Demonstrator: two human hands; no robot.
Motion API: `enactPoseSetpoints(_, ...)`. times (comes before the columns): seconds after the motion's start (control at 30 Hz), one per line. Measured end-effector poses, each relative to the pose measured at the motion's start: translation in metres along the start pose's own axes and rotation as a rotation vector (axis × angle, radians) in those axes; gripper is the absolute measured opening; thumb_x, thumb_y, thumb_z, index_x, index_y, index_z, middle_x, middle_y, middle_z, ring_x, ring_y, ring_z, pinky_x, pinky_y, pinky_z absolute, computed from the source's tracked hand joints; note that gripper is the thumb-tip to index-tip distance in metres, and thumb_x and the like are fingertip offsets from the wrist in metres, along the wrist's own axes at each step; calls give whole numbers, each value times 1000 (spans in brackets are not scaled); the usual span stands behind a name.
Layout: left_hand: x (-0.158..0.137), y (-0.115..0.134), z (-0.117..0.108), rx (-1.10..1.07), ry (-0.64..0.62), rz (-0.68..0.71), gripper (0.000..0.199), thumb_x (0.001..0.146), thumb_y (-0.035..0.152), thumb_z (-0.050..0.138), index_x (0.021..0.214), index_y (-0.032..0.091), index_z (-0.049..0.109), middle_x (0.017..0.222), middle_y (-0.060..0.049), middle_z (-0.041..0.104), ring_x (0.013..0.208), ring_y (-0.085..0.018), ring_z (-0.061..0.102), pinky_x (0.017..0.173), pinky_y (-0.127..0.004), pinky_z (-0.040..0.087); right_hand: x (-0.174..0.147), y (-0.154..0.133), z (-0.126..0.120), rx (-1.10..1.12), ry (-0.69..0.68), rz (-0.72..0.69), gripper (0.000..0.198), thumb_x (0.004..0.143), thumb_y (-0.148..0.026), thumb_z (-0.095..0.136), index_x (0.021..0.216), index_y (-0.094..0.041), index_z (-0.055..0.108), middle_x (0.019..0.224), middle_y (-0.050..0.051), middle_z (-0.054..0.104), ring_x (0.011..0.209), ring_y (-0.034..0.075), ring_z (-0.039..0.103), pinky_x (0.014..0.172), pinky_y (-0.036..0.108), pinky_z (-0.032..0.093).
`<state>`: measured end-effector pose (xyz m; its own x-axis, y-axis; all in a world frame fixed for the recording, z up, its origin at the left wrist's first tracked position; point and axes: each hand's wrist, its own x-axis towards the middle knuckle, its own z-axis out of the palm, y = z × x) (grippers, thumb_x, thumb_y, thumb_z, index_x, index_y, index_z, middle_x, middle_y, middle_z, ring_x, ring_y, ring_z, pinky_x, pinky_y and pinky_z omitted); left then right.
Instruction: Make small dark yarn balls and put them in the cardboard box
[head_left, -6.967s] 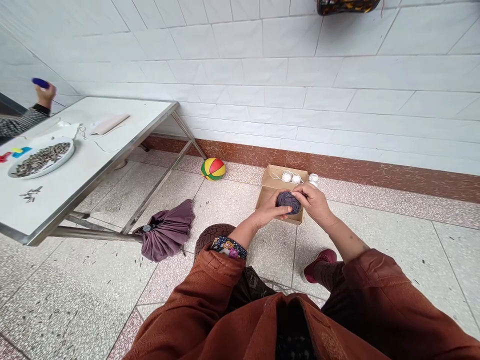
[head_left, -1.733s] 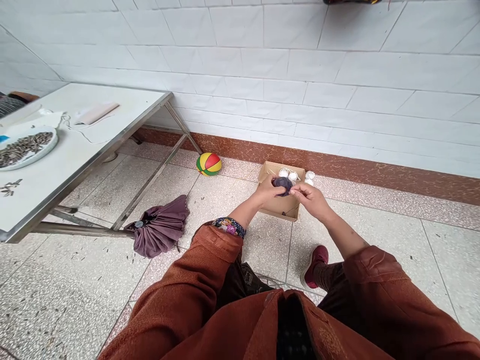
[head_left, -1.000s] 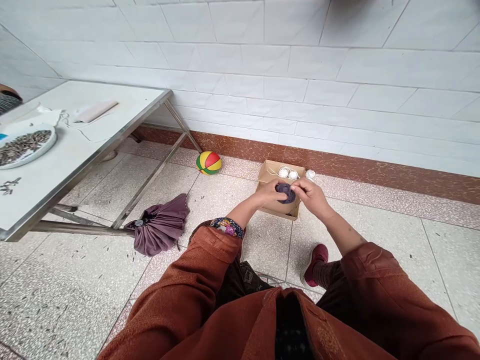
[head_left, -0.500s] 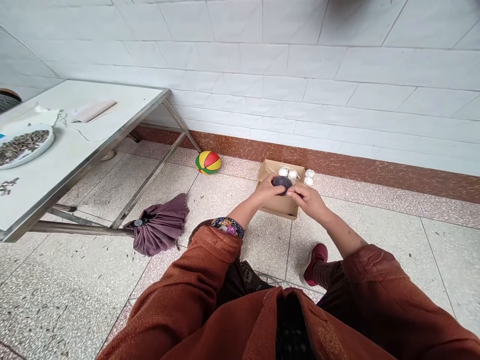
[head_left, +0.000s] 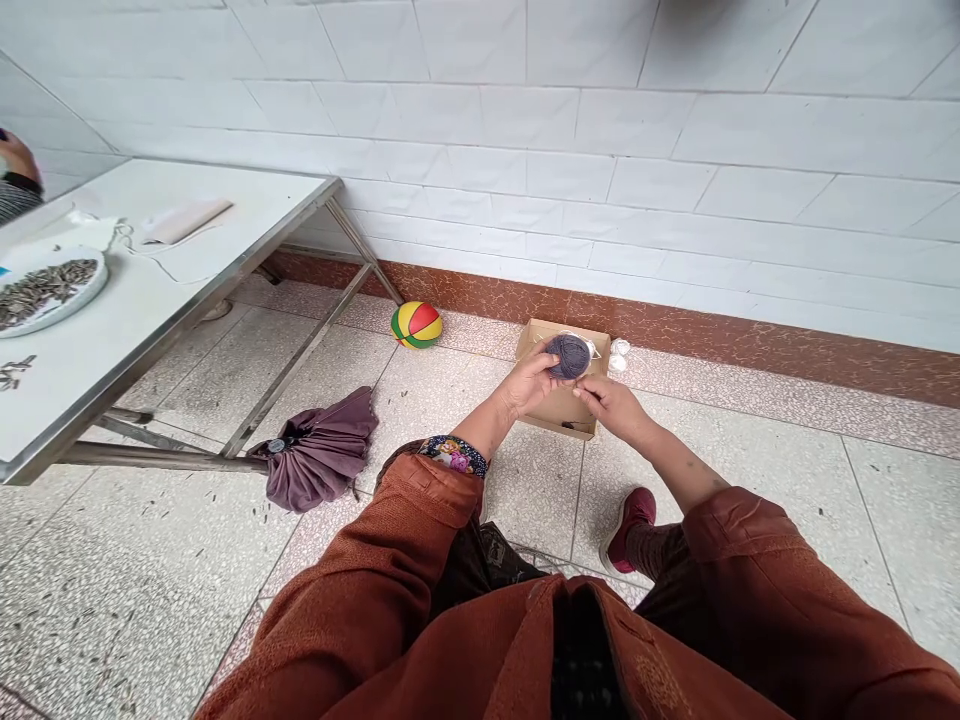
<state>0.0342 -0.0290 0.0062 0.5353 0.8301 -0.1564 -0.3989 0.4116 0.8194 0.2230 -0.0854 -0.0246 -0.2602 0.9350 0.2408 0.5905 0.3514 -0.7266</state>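
Note:
A dark grey ball of yarn point(head_left: 570, 357) rests in my left hand point(head_left: 529, 380), with the thumb over its near side and the fingers beneath. Just to its lower right is my right hand point(head_left: 611, 402), its thumb and forefinger pinched together; any strand between them is too fine to make out. Below both hands an open cardboard box point(head_left: 551, 413) lies on the floor. A small dark object point(head_left: 576, 426) sits at its near edge. White balls of yarn point(head_left: 618, 355) stand beside the box on the right. Those inside the box are mostly hidden behind the grey ball.
A white table point(head_left: 247, 200) with metal legs stands on the left, bearing a plate point(head_left: 97, 285) of striped seeds. Below it a folded purple umbrella point(head_left: 322, 450) leans by a leg. A colourful ball point(head_left: 417, 325) lies near the tiled wall. Another person's hand point(head_left: 19, 160) shows at far left.
My left hand has turned and raised the yarn ball, showing more of it and covering the white balls in the box. The other person's hand at far left has moved more into view.

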Motion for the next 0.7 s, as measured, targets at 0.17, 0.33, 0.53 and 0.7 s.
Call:
enactPoseSetpoints(0.17,6,-10,-11,383,207,-31,60,65,23,73,123,17,57,124,-11,63,112,-24,60,96,-37,49,6,-19,-10,41,25,-118,25,100,-41,53,88,-24,67,86,5,68,80,21,63,78,35,51)
enactPoseSetpoints(0.33,-5,-11,-10,472,-112,-187,77,64,24,78,136,22,52,126,-11,62,114,-25,60,99,-41,47,19,-8,-23,20,202,-15,23,97,-39,56,83,-25,67,84,6,69,84,24,63,80,38,51)
enactPoseSetpoints(0.53,-13,1,4,84,-225,-107,63,69,30,72,130,27,58,136,-9,58,113,-23,62,92,-37,51,14,11,-8,59,182,111,23,95,-37,52,86,-23,66,86,6,71,82,25,65,76,38,52)
enactPoseSetpoints(0.7,1,-2,-4,116,145,7,58,71,34,70,126,22,55,128,-10,62,103,-21,64,84,-33,52,4,-3,3,36,6,-11,24,97,-39,51,86,-23,65,83,6,68,78,23,63,75,37,51)
